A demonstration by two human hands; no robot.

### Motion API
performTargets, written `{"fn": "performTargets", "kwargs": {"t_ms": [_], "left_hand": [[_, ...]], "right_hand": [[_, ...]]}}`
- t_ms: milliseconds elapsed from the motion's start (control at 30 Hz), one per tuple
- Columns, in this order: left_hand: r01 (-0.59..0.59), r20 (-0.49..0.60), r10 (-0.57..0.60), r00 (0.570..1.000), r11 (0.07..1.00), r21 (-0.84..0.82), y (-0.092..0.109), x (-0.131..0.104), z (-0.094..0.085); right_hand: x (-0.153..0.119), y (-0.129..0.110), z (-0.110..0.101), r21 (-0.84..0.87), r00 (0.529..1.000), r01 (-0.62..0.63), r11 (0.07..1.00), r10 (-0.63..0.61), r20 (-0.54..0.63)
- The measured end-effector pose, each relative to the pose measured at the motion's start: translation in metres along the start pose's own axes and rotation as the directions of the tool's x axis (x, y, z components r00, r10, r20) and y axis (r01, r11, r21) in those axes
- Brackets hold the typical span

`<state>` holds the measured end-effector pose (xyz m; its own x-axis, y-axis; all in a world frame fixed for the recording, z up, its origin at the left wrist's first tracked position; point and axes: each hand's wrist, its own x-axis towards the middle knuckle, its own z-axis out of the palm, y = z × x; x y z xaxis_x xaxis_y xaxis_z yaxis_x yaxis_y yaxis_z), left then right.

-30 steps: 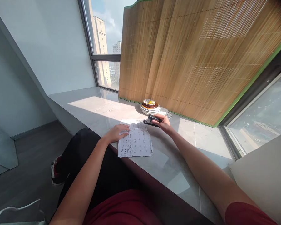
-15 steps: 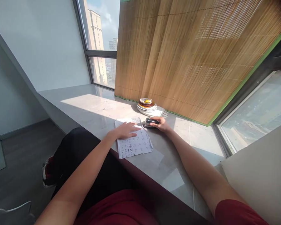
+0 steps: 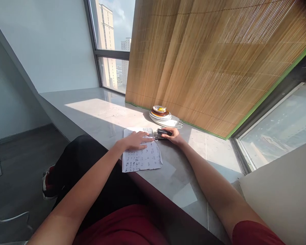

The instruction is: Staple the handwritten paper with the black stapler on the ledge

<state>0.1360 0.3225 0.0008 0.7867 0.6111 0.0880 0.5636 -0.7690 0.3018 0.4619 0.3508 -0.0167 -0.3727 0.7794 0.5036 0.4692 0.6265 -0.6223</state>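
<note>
Sheets of paper (image 3: 145,158) covered in handwriting lie on the pale stone window sill (image 3: 168,183), the lower edge reaching the sill's front. Across their upper middle rests my left hand (image 3: 136,140), palm down with the fingers spread. My right hand (image 3: 175,136) is wrapped round a black stapler (image 3: 163,132) at the papers' right edge. The stapler's front end meets or slightly overlaps that edge; whether paper sits in its jaws is too small to make out.
Behind the stapler stands a stack of plates (image 3: 159,115), with a small yellow item (image 3: 161,109) on top. A bamboo blind (image 3: 193,68) hangs behind it. The window frame (image 3: 112,54) is at the left, a pale wall (image 3: 283,183) at the right.
The papers sit slightly farther left, and their angle has shifted a little. My right hand keeps its hold on the stapler; the head view has tilted slightly.
</note>
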Motion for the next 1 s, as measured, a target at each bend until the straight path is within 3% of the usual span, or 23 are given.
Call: {"fn": "performTargets", "kwargs": {"t_ms": [400,633,800,1000], "left_hand": [[0.002,0.143,-0.02,0.99,0.992,0.129,0.015,0.011,-0.003],[-0.011,0.132,-0.001,0.991,0.996,0.087,0.026,0.012,-0.001],[0.075,-0.005,-0.075,0.997,0.991,0.113,0.023,-0.002,-0.001],[0.092,0.045,-0.093,0.995,0.995,0.024,0.02,-0.017,0.012]], "right_hand": [[0.001,-0.002,0.004,-0.042,1.0,-0.004,0.999,0.004,0.003],[0.006,-0.013,0.011,-0.081,0.988,0.139,0.987,-0.132,0.079],[0.01,-0.018,0.02,-0.104,0.974,0.203,0.974,-0.19,0.12],[0.009,-0.029,0.025,-0.131,0.969,0.226,0.965,-0.208,0.136]]}}
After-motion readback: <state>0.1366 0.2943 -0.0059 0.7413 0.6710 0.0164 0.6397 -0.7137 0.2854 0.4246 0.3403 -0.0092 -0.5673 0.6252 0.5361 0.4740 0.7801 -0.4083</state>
